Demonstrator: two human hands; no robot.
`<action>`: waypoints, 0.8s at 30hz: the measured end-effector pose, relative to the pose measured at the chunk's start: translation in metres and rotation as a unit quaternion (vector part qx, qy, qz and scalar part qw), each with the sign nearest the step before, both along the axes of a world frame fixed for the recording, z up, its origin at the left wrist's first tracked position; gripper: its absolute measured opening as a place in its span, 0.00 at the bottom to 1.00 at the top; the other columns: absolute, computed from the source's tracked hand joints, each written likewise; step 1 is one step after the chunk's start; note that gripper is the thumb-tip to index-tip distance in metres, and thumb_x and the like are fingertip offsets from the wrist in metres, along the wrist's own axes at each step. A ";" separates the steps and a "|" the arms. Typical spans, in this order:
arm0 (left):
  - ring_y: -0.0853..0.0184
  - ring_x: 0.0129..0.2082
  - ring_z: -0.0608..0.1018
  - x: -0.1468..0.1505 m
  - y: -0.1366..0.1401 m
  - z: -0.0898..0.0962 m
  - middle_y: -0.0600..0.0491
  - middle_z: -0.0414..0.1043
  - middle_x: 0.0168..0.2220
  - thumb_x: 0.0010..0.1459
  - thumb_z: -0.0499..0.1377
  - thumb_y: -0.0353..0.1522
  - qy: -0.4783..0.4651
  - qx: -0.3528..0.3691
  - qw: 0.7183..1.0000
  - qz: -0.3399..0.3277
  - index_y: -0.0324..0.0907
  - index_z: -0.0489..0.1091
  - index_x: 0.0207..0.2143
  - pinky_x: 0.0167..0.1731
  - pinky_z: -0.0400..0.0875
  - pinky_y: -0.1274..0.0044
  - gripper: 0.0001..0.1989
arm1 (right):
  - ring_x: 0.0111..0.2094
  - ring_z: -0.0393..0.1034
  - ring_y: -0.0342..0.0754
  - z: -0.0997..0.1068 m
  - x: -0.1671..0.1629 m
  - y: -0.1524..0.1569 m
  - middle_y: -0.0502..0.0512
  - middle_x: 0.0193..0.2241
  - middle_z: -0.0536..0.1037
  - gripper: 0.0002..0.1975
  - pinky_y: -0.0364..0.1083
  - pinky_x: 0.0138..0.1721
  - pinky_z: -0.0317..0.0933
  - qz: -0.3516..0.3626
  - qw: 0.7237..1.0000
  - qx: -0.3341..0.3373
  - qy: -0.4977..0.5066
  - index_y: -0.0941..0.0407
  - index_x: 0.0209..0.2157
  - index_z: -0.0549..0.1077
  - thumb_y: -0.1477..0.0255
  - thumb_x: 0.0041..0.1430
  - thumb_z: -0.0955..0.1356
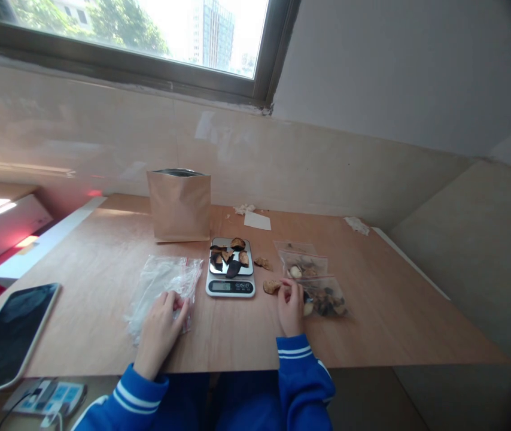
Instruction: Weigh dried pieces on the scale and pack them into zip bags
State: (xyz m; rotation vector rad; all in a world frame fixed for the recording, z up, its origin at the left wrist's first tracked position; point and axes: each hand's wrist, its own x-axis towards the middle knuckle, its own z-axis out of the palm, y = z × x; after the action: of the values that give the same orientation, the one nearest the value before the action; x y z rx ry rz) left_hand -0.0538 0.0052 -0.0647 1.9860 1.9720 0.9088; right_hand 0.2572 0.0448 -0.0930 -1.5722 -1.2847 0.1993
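Observation:
My left hand (162, 326) rests over a pile of clear plastic bags (159, 278), with its fingers curled and the thumb drawn in on the plastic. On the right, my right hand (290, 305) has its fingers pinched together at the edge of a filled zip bag (329, 299). A brown dried slice (271, 287) touches its fingertips; what exactly lies in the pinch is hidden. Between the hands stands a digital kitchen scale (230, 288) bearing several dark dried slices (233, 269). Another dried piece (262, 263) lies just beside the scale.
An open kraft paper pouch (179, 206) stands upright behind the scale. More zip bags (304, 263) with dried pieces lie at right. A white card (257, 221) and crumpled tissue (356, 225) are near the wall. A tablet (11, 332) lies at left, above a power strip (46, 396).

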 end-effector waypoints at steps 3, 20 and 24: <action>0.61 0.30 0.71 0.000 0.001 0.000 0.53 0.66 0.28 0.63 0.47 0.43 0.001 -0.005 1.000 -0.002 0.45 0.60 0.27 0.34 0.65 0.69 0.16 | 0.35 0.66 0.50 0.001 0.000 0.000 0.61 0.39 0.70 0.12 0.52 0.39 0.65 -0.002 1.000 0.003 0.001 0.57 0.37 0.70 0.66 0.59 0.61; 0.58 0.33 0.75 -0.016 0.019 0.018 0.49 0.70 0.29 0.61 0.48 0.46 -0.057 -0.019 0.998 0.037 0.43 0.64 0.31 0.35 0.68 0.67 0.17 | 0.44 0.66 0.54 0.019 -0.015 -0.002 0.60 0.40 0.69 0.13 0.55 0.47 0.61 -0.019 0.992 0.044 -0.117 0.55 0.37 0.73 0.67 0.64 0.59; 0.58 0.38 0.75 -0.005 0.031 0.064 0.48 0.72 0.35 0.61 0.49 0.45 -0.093 0.039 0.995 0.008 0.42 0.66 0.35 0.41 0.69 0.66 0.16 | 0.46 0.65 0.54 0.044 -0.053 0.005 0.60 0.45 0.70 0.14 0.55 0.49 0.59 0.076 0.972 0.034 -0.222 0.53 0.47 0.72 0.69 0.65 0.59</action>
State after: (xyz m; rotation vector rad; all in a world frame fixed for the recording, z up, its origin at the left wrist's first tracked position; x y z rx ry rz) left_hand -0.0586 0.0362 -0.0002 1.8519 1.8793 1.1449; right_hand 0.2045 0.0496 -0.0495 -1.5090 -1.7415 -0.1089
